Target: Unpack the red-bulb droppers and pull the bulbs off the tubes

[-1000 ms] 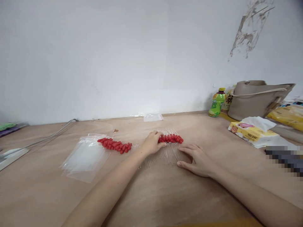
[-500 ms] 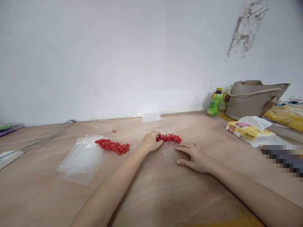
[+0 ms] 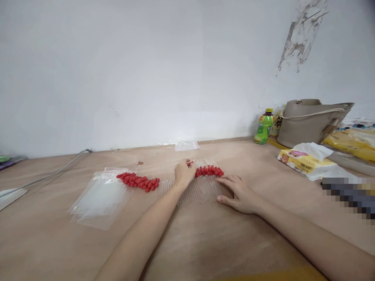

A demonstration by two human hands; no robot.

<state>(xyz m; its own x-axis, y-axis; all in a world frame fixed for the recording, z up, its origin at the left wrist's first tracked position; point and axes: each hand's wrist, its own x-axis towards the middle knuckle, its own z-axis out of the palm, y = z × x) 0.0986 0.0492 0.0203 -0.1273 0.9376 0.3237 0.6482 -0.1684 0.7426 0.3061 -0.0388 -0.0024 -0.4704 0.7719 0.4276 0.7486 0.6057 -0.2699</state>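
My left hand (image 3: pixel 185 172) is closed in a pinch at the left end of a row of glass droppers (image 3: pixel 209 170) with red rubber bulbs. A bit of a red dropper bulb (image 3: pixel 190 163) shows between its fingertips; the rest is hidden. Clear glass tubes (image 3: pixel 199 190) fan toward me below the bulbs, and more tubes point away behind them. On the right, my right hand (image 3: pixel 238 195) rests open on the table, fingers stretched beside the tubes. A second pile of red-bulbed droppers (image 3: pixel 139 181) lies left of my left hand, partly over clear zip bags (image 3: pixel 96 201).
At the back lies another small clear bag (image 3: pixel 186 146). A green-labelled bottle (image 3: pixel 263 127), a grey-beige bag (image 3: pixel 306 123) and a yellow tissue box (image 3: pixel 306 162) stand to the right. A grey cable (image 3: pixel 64 166) crosses the far left of the brown-covered table (image 3: pixel 228 242).
My left hand has shifted slightly left and turned upward from the bulb row, with a red bulb now at its fingertips. My right hand stays in place.
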